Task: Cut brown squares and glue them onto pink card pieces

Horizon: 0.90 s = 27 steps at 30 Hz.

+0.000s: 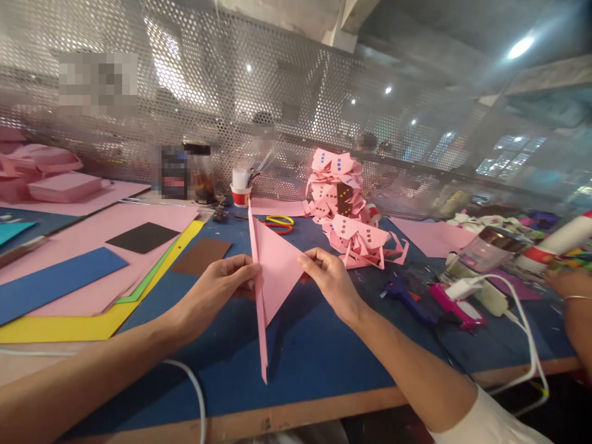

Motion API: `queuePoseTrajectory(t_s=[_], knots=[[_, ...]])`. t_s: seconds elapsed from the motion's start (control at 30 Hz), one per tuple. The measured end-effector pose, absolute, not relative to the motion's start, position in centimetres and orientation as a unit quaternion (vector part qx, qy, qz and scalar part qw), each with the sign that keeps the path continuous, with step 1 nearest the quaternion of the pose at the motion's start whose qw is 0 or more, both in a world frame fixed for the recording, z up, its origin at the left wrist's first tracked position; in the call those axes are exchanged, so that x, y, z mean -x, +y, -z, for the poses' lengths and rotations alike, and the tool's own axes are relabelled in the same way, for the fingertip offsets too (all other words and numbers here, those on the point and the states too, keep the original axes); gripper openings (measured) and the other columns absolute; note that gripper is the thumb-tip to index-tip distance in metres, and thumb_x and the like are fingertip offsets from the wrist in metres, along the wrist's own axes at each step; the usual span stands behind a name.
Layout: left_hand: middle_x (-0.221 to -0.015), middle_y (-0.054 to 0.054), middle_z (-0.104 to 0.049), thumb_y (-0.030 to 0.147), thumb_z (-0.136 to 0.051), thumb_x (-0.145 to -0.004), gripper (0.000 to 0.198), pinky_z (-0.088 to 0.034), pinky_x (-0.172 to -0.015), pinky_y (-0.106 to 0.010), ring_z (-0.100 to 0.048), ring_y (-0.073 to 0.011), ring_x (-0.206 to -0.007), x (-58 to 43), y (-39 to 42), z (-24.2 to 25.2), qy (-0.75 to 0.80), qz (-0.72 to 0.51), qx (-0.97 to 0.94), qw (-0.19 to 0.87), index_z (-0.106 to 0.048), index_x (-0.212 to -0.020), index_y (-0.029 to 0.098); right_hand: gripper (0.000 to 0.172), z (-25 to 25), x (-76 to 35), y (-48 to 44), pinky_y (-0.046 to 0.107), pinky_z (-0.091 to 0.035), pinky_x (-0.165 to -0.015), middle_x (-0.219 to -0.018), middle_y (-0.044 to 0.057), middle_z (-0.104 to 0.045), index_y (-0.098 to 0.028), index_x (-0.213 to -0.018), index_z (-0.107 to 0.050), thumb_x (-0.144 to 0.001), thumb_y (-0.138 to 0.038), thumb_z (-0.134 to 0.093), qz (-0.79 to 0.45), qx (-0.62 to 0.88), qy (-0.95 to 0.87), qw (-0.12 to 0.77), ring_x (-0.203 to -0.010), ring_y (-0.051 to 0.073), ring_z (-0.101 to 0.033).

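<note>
Between my hands a folded piece of pink craft foam or paper is held up above the blue work surface. Its long folded edge stands nearly upright, and a triangular flap points to the right. My left hand pinches the long edge near its middle, thumb in front. The flap's right corner is pinched between thumb and fingers of my right hand. Behind it lie scissors with yellow and orange handles. A brown sheet lies left of my left hand.
At left are pink sheets, a blue strip and a black piece. Pink cut-out pieces stack up behind my right hand. A glue gun, a pink power strip and white cables lie right. Another person's hand shows far right.
</note>
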<state>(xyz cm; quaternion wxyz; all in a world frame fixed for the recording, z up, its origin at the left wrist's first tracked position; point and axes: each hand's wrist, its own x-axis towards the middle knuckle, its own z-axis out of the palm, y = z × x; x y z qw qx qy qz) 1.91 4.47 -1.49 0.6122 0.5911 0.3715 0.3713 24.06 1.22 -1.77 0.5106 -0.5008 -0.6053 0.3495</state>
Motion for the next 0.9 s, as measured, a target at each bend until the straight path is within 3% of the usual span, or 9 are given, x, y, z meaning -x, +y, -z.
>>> queuePoseTrajectory(t_s=[0.2,0.3,0.37,0.47,0.6,0.73,0.9], knots=[[-0.066,0.003,-0.056,0.042,-0.069,-0.083,0.028,-0.046,-0.062,-0.021,-0.051,-0.0105,-0.061,-1.7,5.1,1.8,0.378,-0.383,-0.592,0.600,-0.062,-0.070,0.018,0.030,1.5,-24.2,1.0,0.027,-0.053,-0.068,-0.072,-0.001,-0.066,-0.020,-0.084,-0.064,-0.097,-0.044,-0.053,-0.351,0.476,-0.625,0.508,-0.067,0.015,-0.065],[-0.069,0.002,-0.062,0.043,-0.073,-0.078,0.026,-0.046,-0.060,-0.021,-0.055,-0.0110,-0.061,-1.3,5.4,1.5,0.406,-0.372,-0.580,0.600,-0.067,-0.079,0.017,0.027,1.7,-24.5,1.2,0.029,-0.055,-0.071,-0.082,0.001,-0.068,-0.020,-0.097,-0.063,-0.102,-0.039,-0.044,-0.314,0.470,-0.640,0.521,-0.072,0.015,-0.067],[-0.075,-0.002,-0.069,0.045,-0.075,-0.074,0.033,-0.048,-0.059,-0.023,-0.061,-0.0141,-0.063,-1.1,5.5,1.1,0.426,-0.343,-0.573,0.610,-0.071,-0.092,0.017,0.021,1.7,-24.8,1.2,0.031,-0.056,-0.079,-0.094,0.003,-0.069,-0.022,-0.111,-0.060,-0.101,-0.030,-0.044,-0.230,0.474,-0.668,0.525,-0.083,0.016,-0.068],[-0.084,-0.005,-0.075,0.047,-0.076,-0.072,0.048,-0.050,-0.058,-0.026,-0.066,-0.0186,-0.067,-1.1,5.5,0.6,0.424,-0.288,-0.587,0.627,-0.071,-0.110,0.020,0.030,1.5,-25.0,1.0,0.039,-0.049,-0.100,-0.117,0.007,-0.065,-0.024,-0.125,-0.058,-0.099,-0.017,-0.045,-0.036,0.471,-0.742,0.475,-0.111,0.020,-0.061],[-0.085,-0.003,-0.075,0.046,-0.073,-0.075,0.041,-0.050,-0.062,-0.026,-0.066,-0.0185,-0.069,-1.3,5.4,0.9,0.375,-0.246,-0.651,0.613,-0.073,-0.107,0.020,0.033,0.9,-24.4,0.1,0.043,-0.037,-0.112,-0.131,0.005,-0.061,-0.027,-0.127,-0.060,-0.101,-0.015,-0.044,0.087,0.454,-0.805,0.372,-0.128,0.021,-0.050],[-0.074,0.001,-0.068,0.043,-0.067,-0.082,0.030,-0.043,-0.056,-0.021,-0.057,-0.0142,-0.062,-1.5,5.0,1.4,0.358,-0.231,-0.716,0.554,-0.076,-0.102,0.022,0.021,0.9,-23.8,-0.2,0.043,-0.029,-0.115,-0.121,0.003,-0.068,-0.024,-0.118,-0.064,-0.102,-0.025,-0.051,0.104,0.444,-0.827,0.329,-0.129,0.021,-0.049],[-0.079,0.001,-0.068,0.042,-0.063,-0.086,0.028,-0.042,-0.061,-0.021,-0.057,-0.0164,-0.070,-1.5,4.5,1.8,0.335,-0.218,-0.774,0.492,-0.077,-0.104,0.027,0.017,1.6,-23.7,0.0,0.038,-0.035,-0.101,-0.096,0.001,-0.071,-0.022,-0.092,-0.066,-0.101,-0.032,-0.056,0.077,0.450,-0.844,0.282,-0.103,0.019,-0.058]])
